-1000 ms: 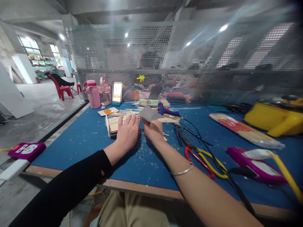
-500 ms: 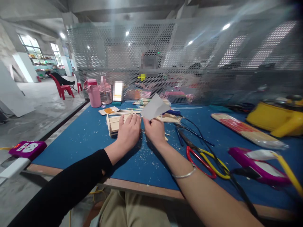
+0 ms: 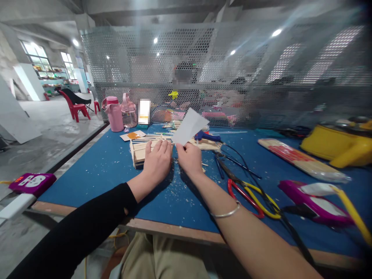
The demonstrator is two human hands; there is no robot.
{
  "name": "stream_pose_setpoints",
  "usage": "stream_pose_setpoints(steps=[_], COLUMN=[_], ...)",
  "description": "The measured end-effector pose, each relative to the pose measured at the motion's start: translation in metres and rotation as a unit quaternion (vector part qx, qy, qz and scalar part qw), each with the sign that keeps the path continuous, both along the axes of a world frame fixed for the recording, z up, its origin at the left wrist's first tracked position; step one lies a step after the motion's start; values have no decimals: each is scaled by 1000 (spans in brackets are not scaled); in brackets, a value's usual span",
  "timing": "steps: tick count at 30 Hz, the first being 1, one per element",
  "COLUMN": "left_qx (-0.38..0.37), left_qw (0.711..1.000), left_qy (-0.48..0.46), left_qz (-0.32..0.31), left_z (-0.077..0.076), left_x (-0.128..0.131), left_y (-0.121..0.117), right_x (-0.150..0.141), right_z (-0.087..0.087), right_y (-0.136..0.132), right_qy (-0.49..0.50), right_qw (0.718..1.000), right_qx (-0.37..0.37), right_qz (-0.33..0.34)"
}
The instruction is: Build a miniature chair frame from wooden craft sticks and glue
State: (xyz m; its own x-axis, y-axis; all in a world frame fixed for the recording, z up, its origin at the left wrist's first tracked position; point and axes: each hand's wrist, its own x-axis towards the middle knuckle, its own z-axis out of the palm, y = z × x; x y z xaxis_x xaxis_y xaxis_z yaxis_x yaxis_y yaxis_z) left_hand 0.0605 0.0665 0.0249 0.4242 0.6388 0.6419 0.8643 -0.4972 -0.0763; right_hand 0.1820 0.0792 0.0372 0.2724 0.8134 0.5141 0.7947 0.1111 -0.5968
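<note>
A small box-like frame built of flat wooden craft sticks [image 3: 139, 154] lies on the blue tabletop. My left hand [image 3: 158, 159] lies over its right part, fingers bent over the sticks and holding it in place. Just to the right, my right hand [image 3: 189, 158] is closed, pinching a lower corner of a pale grey sheet of paper [image 3: 190, 127] between thumb and finger. The sheet stands up at a slant above that hand. It hides part of the sticks behind. Both hands are close together, with the frame's right end hidden between them.
Behind my right hand lies a blue glue gun [image 3: 207, 136]. Right of it are red-and-yellow-handled scissors [image 3: 247, 199], a bagged stick pack [image 3: 302, 159] and a purple power strip [image 3: 316, 205]. A pink jug [image 3: 115, 116] stands back left. A perforated screen [image 3: 130, 66] bounds the far side.
The paper sheet has turned in my right hand and now points higher, showing more of the blue glue gun behind it. My left hand stays on the stick frame.
</note>
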Motion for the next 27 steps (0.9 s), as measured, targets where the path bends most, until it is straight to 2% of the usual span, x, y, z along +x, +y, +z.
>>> stream_pose_setpoints(steps=[8, 14, 20, 23, 27], left_qx=[-11, -9, -5, 2, -4], left_qw=[1000, 1000, 1000, 1000, 1000], left_qy=[0, 1, -3, -1, 2], left_qz=[-3, 0, -2, -5, 0], left_z=[0, 0, -1, -2, 7], left_x=[0, 0, -1, -1, 1], left_y=[0, 0, 1, 0, 0], right_x=[0, -4, -7, -3, 14], right_z=[-2, 0, 2, -1, -1], right_y=[0, -5, -9, -6, 2], right_qy=[-25, -97, -140, -119, -19], right_qw=[999, 995, 990, 993, 997], right_qx=[23, -10, 17, 0, 10], right_qz=[-1, -7, -11, -8, -68])
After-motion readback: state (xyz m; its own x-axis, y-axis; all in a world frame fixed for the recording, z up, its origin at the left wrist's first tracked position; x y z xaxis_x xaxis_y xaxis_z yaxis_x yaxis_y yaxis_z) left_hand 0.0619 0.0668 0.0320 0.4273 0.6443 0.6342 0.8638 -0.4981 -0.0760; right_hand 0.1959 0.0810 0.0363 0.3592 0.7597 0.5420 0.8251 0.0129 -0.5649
